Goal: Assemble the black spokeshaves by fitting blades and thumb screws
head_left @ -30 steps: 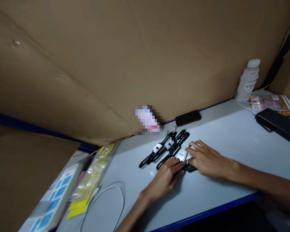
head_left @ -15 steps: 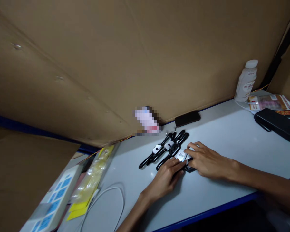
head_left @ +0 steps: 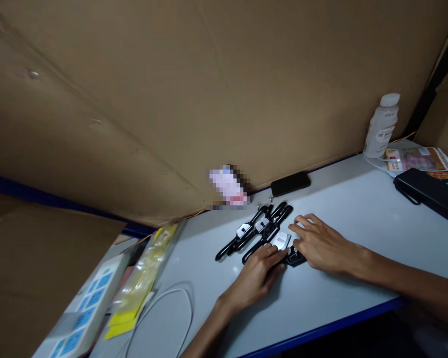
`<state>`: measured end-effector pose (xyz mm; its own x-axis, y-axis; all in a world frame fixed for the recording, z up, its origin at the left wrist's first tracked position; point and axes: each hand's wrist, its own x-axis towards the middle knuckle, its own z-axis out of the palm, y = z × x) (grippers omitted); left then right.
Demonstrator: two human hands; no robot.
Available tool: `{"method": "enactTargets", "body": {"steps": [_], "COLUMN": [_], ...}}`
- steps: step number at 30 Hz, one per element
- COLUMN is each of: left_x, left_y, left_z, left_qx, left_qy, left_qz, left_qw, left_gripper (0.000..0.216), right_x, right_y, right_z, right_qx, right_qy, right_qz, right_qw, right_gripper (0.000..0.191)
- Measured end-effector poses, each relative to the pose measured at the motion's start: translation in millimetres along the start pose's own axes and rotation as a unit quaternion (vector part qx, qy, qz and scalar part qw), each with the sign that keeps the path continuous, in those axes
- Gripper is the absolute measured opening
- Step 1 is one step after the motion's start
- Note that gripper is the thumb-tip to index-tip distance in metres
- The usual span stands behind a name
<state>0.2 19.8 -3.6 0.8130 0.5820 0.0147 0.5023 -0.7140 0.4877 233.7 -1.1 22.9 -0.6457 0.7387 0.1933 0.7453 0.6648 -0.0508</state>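
Under my hands, a black spokeshave (head_left: pixel 295 258) rests on the table, its handles mostly covered. My left hand (head_left: pixel 262 264) is closed on its left side, with the fingertips at the body. My right hand (head_left: pixel 319 244) has curled fingers around the right side, the index finger raised; its exact grip is partly hidden. Just beyond the fingers shows a loose-looking silver blade (head_left: pixel 281 240) with a slot. Farther off lie several other black spokeshaves; one has a silver blade (head_left: pixel 243 229) in its middle.
Small screws (head_left: pixel 271 199) lie near a black phone (head_left: pixel 290 184) by the cardboard wall (head_left: pixel 224 99). To the right are a bottle (head_left: pixel 382 126) and a black case (head_left: pixel 429 194). A white cable (head_left: pixel 188 303), plastic bags (head_left: pixel 145 271) and a white box (head_left: pixel 93 303) occupy the left.
My right hand has shifted slightly right, away from the silver blade, uncovering more of the blade and the spokeshave's body. My left hand stays nearly in place.
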Motion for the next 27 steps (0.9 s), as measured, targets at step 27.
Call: {"method": "enactTargets", "body": {"steps": [27], "left_x": [1.7], "left_y": [2.8], "left_z": [-1.5], "left_qx": [0.003], "left_qy": [-0.001], "left_qz": [-0.003], "left_qw": [1.0], "left_gripper": [0.034], "right_x": [-1.6], "right_y": [-0.9], "right_z": [10.4], "right_qx": [0.037], "right_qy": [0.058], "right_qz": [0.028], "right_qw": [0.997], "right_gripper": [0.024]}}
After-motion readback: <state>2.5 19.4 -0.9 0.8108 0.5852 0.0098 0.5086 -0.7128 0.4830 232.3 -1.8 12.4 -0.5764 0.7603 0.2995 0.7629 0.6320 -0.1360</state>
